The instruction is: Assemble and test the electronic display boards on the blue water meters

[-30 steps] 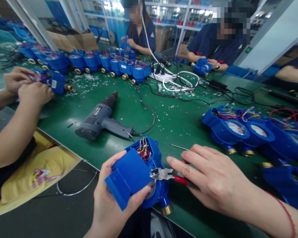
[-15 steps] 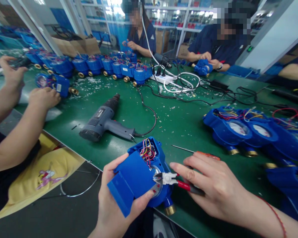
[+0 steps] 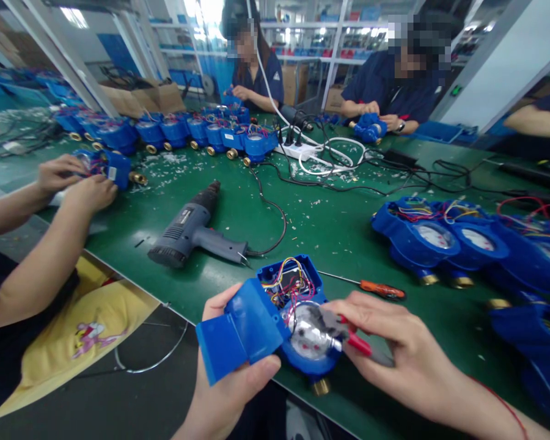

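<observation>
A round-dialled blue plastic meter [image 3: 304, 337] is seen at the near edge of the green desk [image 3: 334, 238], its long axis near-to-far, brass fitting [image 3: 321, 386] pointed near. A folded blue plastic cover [image 3: 242, 335] is pinched in the left hand [image 3: 238, 382]; the dial is partly blocked by red-handled pliers [image 3: 360, 344] gripped in the right hand [image 3: 403, 348]. Beyond, a grey heat gun [image 3: 186, 229] and orange-handled screwdriver [image 3: 381, 289] are seen.

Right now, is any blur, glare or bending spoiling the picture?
In the head view, the pliers look blurred, probably by motion; in the head view, pale sheen lies on the green table; in the head view, the wide white post slants, perhaps lens stretch.
</observation>
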Tool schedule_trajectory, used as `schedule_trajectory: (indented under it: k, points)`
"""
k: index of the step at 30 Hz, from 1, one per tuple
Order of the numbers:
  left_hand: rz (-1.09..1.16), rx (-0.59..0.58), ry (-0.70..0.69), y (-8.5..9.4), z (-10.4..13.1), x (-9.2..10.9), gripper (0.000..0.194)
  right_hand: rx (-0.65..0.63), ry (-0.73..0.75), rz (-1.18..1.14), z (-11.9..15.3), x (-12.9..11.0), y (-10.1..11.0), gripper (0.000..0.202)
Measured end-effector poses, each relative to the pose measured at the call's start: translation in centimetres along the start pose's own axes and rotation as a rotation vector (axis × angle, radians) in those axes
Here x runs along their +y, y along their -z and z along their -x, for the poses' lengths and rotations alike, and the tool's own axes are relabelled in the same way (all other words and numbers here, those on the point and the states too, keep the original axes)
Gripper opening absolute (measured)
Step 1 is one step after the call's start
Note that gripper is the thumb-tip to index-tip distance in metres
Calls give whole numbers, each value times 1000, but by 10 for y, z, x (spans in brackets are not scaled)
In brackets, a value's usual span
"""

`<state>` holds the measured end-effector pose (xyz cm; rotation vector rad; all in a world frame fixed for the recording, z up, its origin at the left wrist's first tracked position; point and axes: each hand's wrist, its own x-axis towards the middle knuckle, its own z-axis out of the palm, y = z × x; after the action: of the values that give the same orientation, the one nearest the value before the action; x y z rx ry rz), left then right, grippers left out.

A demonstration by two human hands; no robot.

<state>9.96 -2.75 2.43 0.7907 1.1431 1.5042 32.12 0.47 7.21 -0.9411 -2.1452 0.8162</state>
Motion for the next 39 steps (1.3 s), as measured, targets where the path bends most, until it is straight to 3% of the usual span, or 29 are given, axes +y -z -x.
schedule_trajectory:
  k: [4,8,10,13,15,18,22,25,31,39]
  points:
    - [96,-39,39,0,1,-4,78,146,-15,108,10,5,14,54]
    - [195,-59,124,-8,3,2,76,282,-89,174,22,20,23,40]
    - [209,-40,162,-13,4,5,77,287,-116,371,27,32,25,39]
    - [230,-43,189,-16,4,7,79,218,-143,856,35,44,26,41]
    - [248,-73,184,-14,3,5,79,229,-138,968,39,43,27,41]
    - [240,-152,133,-8,-1,0,78,230,-113,755,43,27,26,44]
    - [246,-253,58,-1,-5,-5,70,-13,-155,430,39,1,20,54]
    - [246,-338,71,4,-6,-6,59,-72,-124,302,29,-7,13,52]
    - [250,-316,78,7,-6,-4,58,-93,65,281,5,-2,8,49]
    - [248,-339,76,9,-8,-5,58,-176,127,352,-4,3,7,50]
